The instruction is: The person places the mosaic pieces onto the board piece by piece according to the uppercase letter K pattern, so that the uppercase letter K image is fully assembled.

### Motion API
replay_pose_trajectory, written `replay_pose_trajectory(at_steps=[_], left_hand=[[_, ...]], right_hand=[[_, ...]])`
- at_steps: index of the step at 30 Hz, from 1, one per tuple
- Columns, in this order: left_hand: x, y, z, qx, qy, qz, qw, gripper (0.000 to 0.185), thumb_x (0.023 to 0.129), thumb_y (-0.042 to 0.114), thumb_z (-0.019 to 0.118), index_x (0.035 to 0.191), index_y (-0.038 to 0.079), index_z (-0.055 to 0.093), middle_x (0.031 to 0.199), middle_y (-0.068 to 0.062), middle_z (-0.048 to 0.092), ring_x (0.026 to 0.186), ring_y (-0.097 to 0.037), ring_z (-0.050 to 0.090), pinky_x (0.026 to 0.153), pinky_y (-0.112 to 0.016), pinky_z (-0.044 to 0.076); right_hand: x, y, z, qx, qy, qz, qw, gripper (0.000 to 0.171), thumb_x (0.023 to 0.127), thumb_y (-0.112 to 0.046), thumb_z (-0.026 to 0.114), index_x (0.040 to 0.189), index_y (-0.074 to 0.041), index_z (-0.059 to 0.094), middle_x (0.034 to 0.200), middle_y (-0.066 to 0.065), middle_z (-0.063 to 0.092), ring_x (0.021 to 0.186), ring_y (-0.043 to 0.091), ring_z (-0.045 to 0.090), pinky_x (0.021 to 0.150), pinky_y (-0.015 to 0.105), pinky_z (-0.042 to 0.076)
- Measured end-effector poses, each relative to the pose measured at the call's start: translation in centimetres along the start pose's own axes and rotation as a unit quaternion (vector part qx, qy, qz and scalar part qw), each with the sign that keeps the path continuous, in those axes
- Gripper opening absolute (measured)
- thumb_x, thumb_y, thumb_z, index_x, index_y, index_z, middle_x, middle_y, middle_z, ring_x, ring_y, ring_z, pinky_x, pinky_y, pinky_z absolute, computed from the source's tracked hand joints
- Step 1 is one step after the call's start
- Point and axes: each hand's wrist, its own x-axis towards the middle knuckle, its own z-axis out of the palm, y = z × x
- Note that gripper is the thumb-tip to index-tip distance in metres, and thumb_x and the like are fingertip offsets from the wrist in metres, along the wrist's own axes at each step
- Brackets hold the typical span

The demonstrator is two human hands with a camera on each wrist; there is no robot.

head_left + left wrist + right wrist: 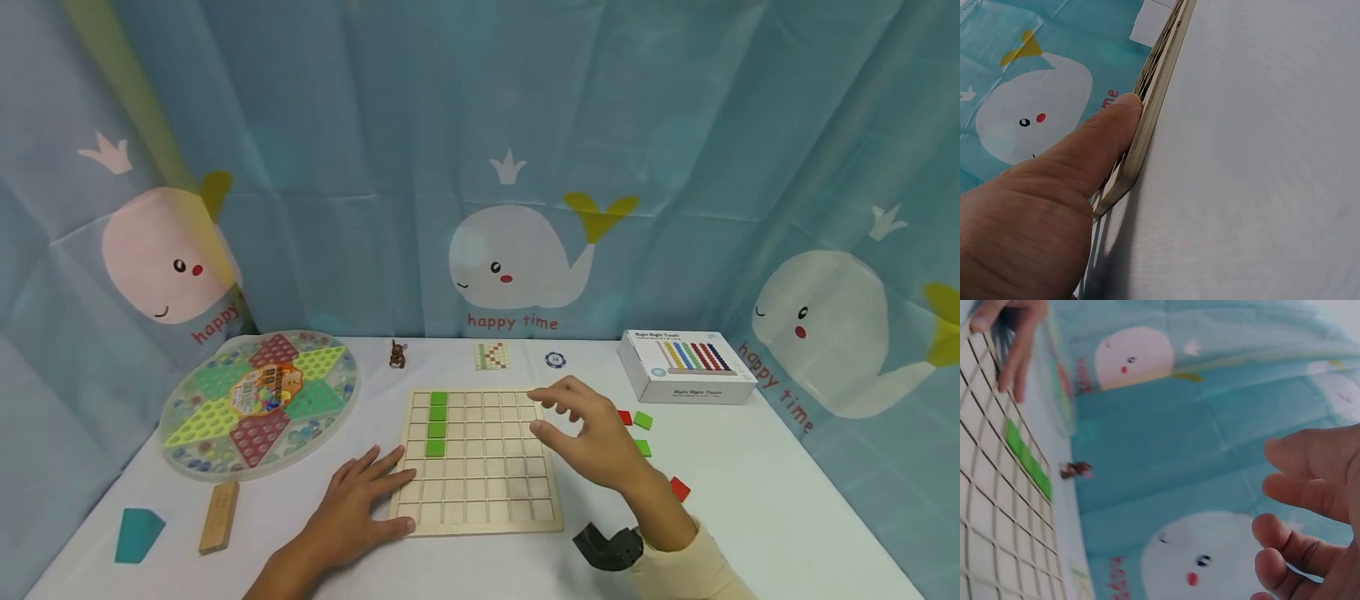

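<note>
Table (787, 492): board (476, 489) (green tiles (437, 429) inside).

We see one red tile (626, 417) and one green tile (644, 448) only partly, behind the right hand (600, 433). We cannot read the small card (492, 357). In the right wrist view, the figurine (1076, 469) blurs and the frame cuts off the grid board (990, 486).
</note>
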Motion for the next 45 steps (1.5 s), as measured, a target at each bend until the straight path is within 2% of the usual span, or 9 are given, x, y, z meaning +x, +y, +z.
replay_pose_trajectory(at_steps=[4, 8, 16, 21, 27, 32, 35, 41, 45], left_hand=[[0.0, 0.1, 0.0, -0.003, -0.002, -0.002, 1.0000, 0.071, 0.073, 0.064, 0.071, 0.130, 0.022, 0.064, 0.150, 0.001, 0.039, 0.141, -0.036, 0.019, 0.107, -0.057, 0.010], [0.0, 0.1, -0.1, -0.008, -0.002, 0.000, 1.0000, 0.070, 0.074, 0.064, 0.070, 0.130, 0.022, 0.064, 0.150, 0.001, 0.039, 0.141, -0.036, 0.019, 0.107, -0.057, 0.009], [-0.1, 0.2, -0.3, -0.005, 0.002, 0.005, 1.0000, 0.070, 0.075, 0.065, 0.069, 0.130, 0.022, 0.064, 0.150, 0.001, 0.039, 0.141, -0.037, 0.021, 0.107, -0.058, 0.010], [-0.1, 0.1, -0.3, -0.003, 0.007, 0.012, 0.9999, 0.068, 0.076, 0.064, 0.069, 0.130, 0.021, 0.064, 0.149, 0.000, 0.040, 0.140, -0.038, 0.022, 0.106, -0.059, 0.011], [0.0, 0.0, -0.2, -0.006, 0.005, 0.016, 0.9998, 0.068, 0.077, 0.064, 0.068, 0.130, 0.022, 0.064, 0.150, 0.000, 0.039, 0.140, -0.038, 0.021, 0.106, -0.059, 0.011], [0.0, 0.1, -0.1, -0.009, 0.002, 0.020, 0.9998, 0.069, 0.077, 0.065, 0.067, 0.131, 0.022, 0.063, 0.150, 0.000, 0.039, 0.140, -0.038, 0.021, 0.106, -0.059, 0.011], [0.1, 0.1, -0.1, -0.006, 0.002, 0.022, 0.9997, 0.069, 0.077, 0.064, 0.067, 0.131, 0.021, 0.063, 0.150, 0.000, 0.039, 0.140, -0.038, 0.021, 0.106, -0.059, 0.012], [0.0, 0.1, -0.2, 0.004, 0.004, 0.021, 0.9998, 0.069, 0.077, 0.064, 0.068, 0.130, 0.021, 0.063, 0.150, -0.001, 0.039, 0.140, -0.038, 0.021, 0.106, -0.059, 0.012], [0.0, 0.1, -0.2, 0.002, 0.004, 0.022, 0.9997, 0.069, 0.077, 0.064, 0.068, 0.130, 0.020, 0.064, 0.150, -0.001, 0.040, 0.140, -0.038, 0.021, 0.106, -0.060, 0.012]], right_hand=[[-0.9, 0.3, -2.0, -0.006, 0.028, -0.020, 0.999, 0.035, 0.083, -0.008, 0.076, 0.117, -0.013, 0.069, 0.104, -0.009, 0.061, 0.087, 0.013, 0.052, 0.070, 0.029, 0.047], [-1.8, 0.9, -3.9, -0.008, 0.053, -0.017, 0.998, 0.041, 0.080, -0.002, 0.077, 0.118, -0.010, 0.068, 0.106, -0.005, 0.061, 0.088, 0.013, 0.052, 0.071, 0.024, 0.047], [-3.5, 4.1, -6.6, -0.022, 0.087, 0.041, 0.995, 0.049, 0.077, 0.003, 0.076, 0.124, -0.006, 0.065, 0.108, 0.002, 0.060, 0.092, 0.014, 0.050, 0.079, 0.018, 0.043], [-4.1, 6.2, -7.5, -0.026, 0.095, 0.075, 0.992, 0.046, 0.081, 0.001, 0.073, 0.126, -0.003, 0.063, 0.105, 0.005, 0.059, 0.093, 0.015, 0.048, 0.079, 0.016, 0.042], [-5.0, 8.0, -8.1, -0.025, 0.094, 0.136, 0.986, 0.042, 0.088, -0.008, 0.070, 0.129, -0.004, 0.062, 0.106, 0.009, 0.060, 0.091, 0.018, 0.047, 0.077, 0.015, 0.043], [-5.9, 9.7, -8.5, -0.045, 0.096, 0.200, 0.974, 0.042, 0.091, -0.020, 0.068, 0.129, -0.005, 0.062, 0.106, 0.013, 0.060, 0.090, 0.021, 0.047, 0.074, 0.015, 0.044], [-6.4, 11.1, -8.5, -0.053, 0.089, 0.240, 0.965, 0.045, 0.092, -0.028, 0.067, 0.130, -0.005, 0.062, 0.105, 0.012, 0.060, 0.090, 0.023, 0.048, 0.073, 0.019, 0.046], [-7.4, 13.9, -7.8, -0.060, 0.065, 0.287, 0.954, 0.049, 0.092, -0.033, 0.065, 0.129, -0.001, 0.060, 0.106, 0.014, 0.058, 0.093, 0.027, 0.049, 0.073, 0.038, 0.046], [-8.0, 15.3, -7.4, -0.068, 0.057, 0.320, 0.943, 0.049, 0.091, -0.033, 0.066, 0.129, -0.002, 0.060, 0.105, 0.014, 0.058, 0.093, 0.028, 0.049, 0.069, 0.037, 0.045]])
